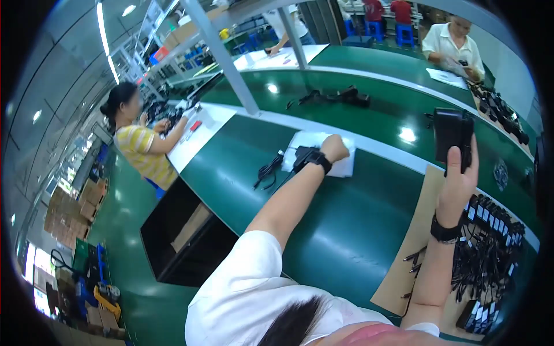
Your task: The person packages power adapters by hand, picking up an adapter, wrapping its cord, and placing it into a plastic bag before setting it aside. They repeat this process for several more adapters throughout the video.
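Nearest, at the counter's (346,230) right edge: a cardboard sheet (412,242) carrying a heap of black adapters (490,248) with cables. Right hand (459,181) raised above that sheet, fingers curled shut around a black adapter (453,135), held upright, clear of the counter. Left hand (334,147) reaches farther out to mid-counter, resting on a white sheet (340,164); fingers bent, grip on anything cannot be told. A coiled black cable (268,173) lies just beside the sheet's left edge. Beyond, on the conveyor (381,104), another black cable bundle (337,96). Other people work at the far and left counters.
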Action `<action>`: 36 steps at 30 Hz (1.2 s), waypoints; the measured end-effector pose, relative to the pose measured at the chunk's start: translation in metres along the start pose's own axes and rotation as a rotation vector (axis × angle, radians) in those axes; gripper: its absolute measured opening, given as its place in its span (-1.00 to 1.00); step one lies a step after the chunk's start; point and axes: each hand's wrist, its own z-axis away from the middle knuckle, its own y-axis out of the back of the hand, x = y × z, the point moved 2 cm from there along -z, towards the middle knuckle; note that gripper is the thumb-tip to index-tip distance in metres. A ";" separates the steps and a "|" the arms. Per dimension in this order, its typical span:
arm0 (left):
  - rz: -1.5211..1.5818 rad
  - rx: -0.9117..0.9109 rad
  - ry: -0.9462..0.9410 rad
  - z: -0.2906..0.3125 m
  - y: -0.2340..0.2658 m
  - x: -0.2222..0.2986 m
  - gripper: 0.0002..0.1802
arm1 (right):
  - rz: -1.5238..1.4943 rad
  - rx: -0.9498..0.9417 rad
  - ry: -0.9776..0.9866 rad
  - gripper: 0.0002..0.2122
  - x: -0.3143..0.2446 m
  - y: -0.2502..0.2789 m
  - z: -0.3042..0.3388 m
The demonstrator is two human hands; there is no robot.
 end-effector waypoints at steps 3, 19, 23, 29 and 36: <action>0.348 -0.145 0.184 0.004 0.023 -0.020 -0.71 | -0.034 -0.011 -0.003 -0.53 -0.006 -0.003 0.001; 1.523 -0.212 0.341 0.043 -0.011 -0.030 -0.86 | -0.403 -0.263 -0.535 -0.71 0.040 -0.046 0.019; 1.078 -0.007 0.077 0.074 0.002 0.022 -0.82 | -0.418 -0.297 -0.724 -0.72 0.059 -0.049 0.033; 0.863 0.067 -0.114 0.104 -0.020 0.046 -0.78 | -0.612 -0.194 -0.998 -0.77 0.103 -0.057 0.068; 0.850 -0.011 -0.060 0.104 -0.007 0.042 -0.70 | -0.456 -0.126 -0.923 -0.75 0.112 -0.043 0.065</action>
